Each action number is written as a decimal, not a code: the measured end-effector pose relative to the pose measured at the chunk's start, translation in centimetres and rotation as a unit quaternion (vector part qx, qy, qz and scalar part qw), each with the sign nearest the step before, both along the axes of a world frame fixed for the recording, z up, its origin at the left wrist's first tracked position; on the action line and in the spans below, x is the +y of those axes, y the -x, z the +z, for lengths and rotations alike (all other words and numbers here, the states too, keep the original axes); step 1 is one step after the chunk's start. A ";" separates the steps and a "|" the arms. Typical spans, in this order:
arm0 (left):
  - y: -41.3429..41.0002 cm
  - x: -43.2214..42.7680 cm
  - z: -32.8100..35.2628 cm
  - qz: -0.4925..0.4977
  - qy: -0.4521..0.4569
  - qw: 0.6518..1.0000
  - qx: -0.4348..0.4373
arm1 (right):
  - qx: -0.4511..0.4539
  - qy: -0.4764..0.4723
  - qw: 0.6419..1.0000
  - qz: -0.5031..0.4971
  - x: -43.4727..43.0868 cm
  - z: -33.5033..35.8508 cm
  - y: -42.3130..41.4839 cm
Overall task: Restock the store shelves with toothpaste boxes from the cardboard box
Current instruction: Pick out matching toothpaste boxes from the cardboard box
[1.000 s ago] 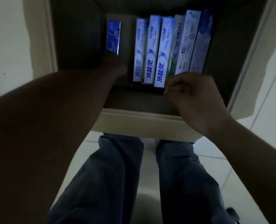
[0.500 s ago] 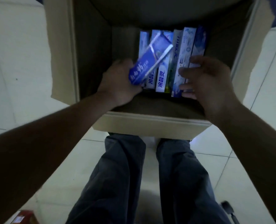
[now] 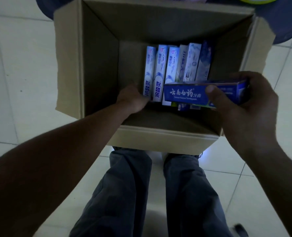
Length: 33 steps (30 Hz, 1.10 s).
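On the pale tiled floor (image 3: 22,65) the cardboard box (image 3: 159,135) stands open at your feet, your right hand (image 3: 249,106) clasping a blue toothpaste box (image 3: 189,93) crosswise above the packed row (image 3: 191,62), ready for shelving, while your left hand (image 3: 133,100) reaches the leftmost box (image 3: 148,71), its grip perhaps closing, unreadable in the gloom.

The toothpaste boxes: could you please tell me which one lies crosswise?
The dark blue box in the right hand; it lies crosswise over the row, where the others sit parallel, side by side.
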<state>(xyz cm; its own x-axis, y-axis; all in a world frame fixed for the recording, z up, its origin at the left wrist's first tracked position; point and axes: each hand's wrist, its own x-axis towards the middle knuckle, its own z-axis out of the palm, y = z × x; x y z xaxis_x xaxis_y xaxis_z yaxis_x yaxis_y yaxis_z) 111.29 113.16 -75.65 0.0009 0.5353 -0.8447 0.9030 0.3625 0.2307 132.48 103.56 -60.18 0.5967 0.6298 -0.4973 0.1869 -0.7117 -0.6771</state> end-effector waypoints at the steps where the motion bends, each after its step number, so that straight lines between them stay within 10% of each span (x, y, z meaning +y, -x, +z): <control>1: -0.4 0.0 -1.5 0.002 -0.001 1.000 0.016 | -0.002 -0.005 1.000 -0.009 -0.3 -0.1 0.0; 14: -0.2 1.3 -10.9 0.152 0.140 0.973 -0.101 | 0.029 -0.053 0.997 -0.048 -2.6 -2.8 0.0; 20: -1.4 1.2 -10.2 0.023 0.045 0.998 -0.041 | 0.022 -0.042 0.997 -0.054 -2.2 -2.4 -0.4; 33: 6.6 2.9 14.8 -0.051 -0.184 0.975 -0.117 | 0.171 -0.101 0.968 -0.155 1.0 9.5 1.8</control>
